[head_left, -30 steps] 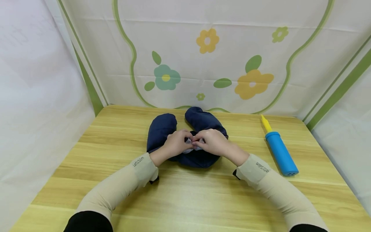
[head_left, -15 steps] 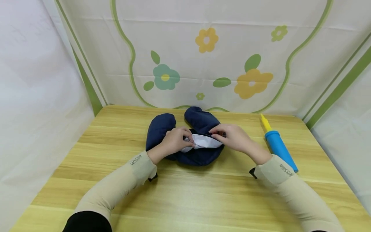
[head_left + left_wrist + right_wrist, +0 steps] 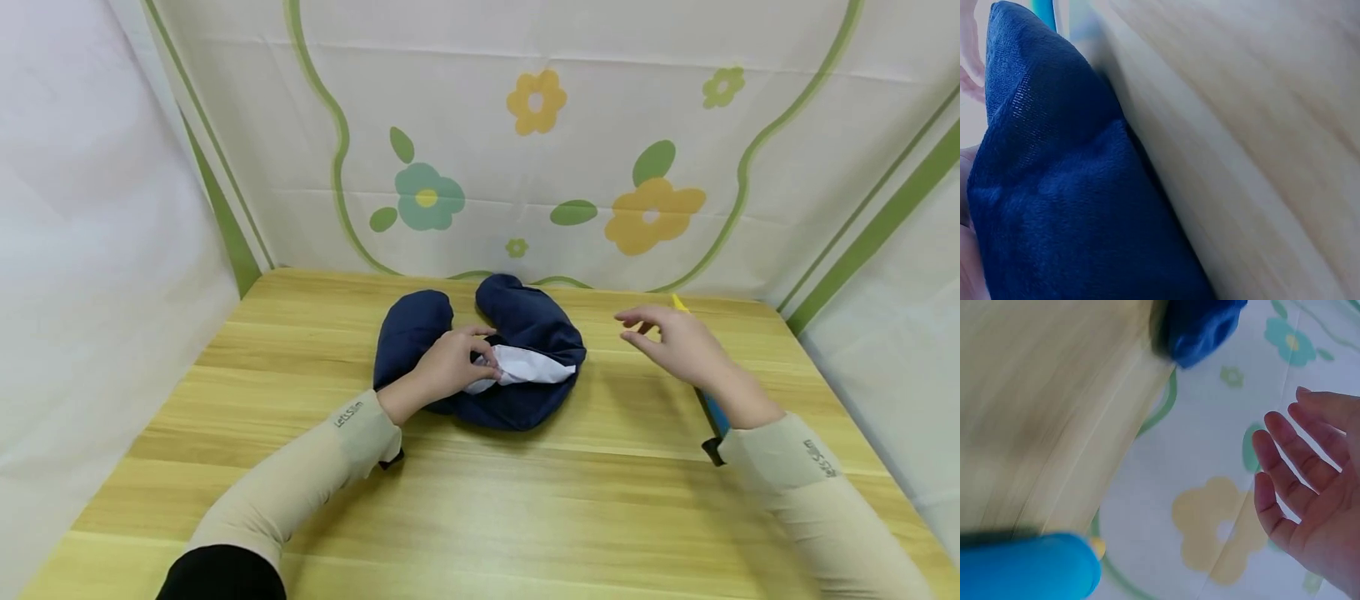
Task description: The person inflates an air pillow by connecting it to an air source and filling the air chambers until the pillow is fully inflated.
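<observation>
A navy U-shaped neck pillow (image 3: 536, 321) lies on the table, its cover parted so that white inner fabric (image 3: 534, 365) shows. My left hand (image 3: 448, 363) pinches the white fabric near the left part of that opening; what exactly sits between thumb and fingers is too small to tell. Much of the left wrist view is filled by the pillow's navy cover (image 3: 1072, 175). Off to the right, my right hand (image 3: 678, 343) hovers with relaxed fingers and nothing in them. In the right wrist view the right hand's fingers (image 3: 1291, 487) are spread, palm visible.
Under the right arm lies a blue hand pump (image 3: 716, 414) with a yellow nozzle (image 3: 678, 303), partly hidden. It also shows in the right wrist view as a blue cylinder (image 3: 1029, 565). A white curtain (image 3: 465, 83) with printed flowers stands behind the wooden table (image 3: 480, 517).
My right hand has left the middle of the pillow, passed along its opening to the right end, and moved away over the pump. More white fabric shows; the left hand stays put.
</observation>
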`<state>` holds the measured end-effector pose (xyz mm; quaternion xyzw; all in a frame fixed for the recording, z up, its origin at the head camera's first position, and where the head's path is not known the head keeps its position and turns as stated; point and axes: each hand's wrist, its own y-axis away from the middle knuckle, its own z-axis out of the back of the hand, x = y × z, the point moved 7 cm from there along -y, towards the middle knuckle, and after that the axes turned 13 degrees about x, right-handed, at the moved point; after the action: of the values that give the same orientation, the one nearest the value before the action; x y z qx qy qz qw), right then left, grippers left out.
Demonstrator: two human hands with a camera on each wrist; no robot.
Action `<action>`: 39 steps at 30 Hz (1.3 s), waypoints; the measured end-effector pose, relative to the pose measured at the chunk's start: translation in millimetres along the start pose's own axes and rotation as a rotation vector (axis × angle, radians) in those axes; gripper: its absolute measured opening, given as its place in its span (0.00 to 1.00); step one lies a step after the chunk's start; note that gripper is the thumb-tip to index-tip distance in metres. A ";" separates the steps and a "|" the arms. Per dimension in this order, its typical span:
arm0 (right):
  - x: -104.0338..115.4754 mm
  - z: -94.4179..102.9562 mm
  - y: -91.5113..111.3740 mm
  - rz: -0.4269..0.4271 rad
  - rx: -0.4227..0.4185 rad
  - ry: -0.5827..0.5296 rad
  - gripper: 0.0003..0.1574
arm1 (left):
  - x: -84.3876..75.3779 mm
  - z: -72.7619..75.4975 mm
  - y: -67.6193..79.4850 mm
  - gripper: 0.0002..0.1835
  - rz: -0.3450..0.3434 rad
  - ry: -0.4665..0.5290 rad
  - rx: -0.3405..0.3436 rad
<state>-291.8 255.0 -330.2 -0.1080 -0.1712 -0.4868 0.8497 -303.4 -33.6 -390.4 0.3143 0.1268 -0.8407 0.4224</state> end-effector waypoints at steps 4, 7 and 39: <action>-22.8 5.7 11.1 -0.087 0.046 -0.033 0.24 | 1.3 -0.2 -0.8 0.06 0.021 0.026 -0.008; -36.4 8.3 15.5 -0.134 0.080 -0.053 0.27 | 1.9 -0.4 -0.3 0.06 0.031 0.032 -0.015; -136.4 -15.0 65.7 -0.524 0.486 -0.162 0.73 | -3.1 -5.4 2.8 0.04 -0.021 0.030 -0.028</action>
<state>-296.0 390.6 -399.1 0.1064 -0.3703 -0.6228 0.6809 -297.5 -30.7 -392.5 0.3195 0.1484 -0.8384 0.4159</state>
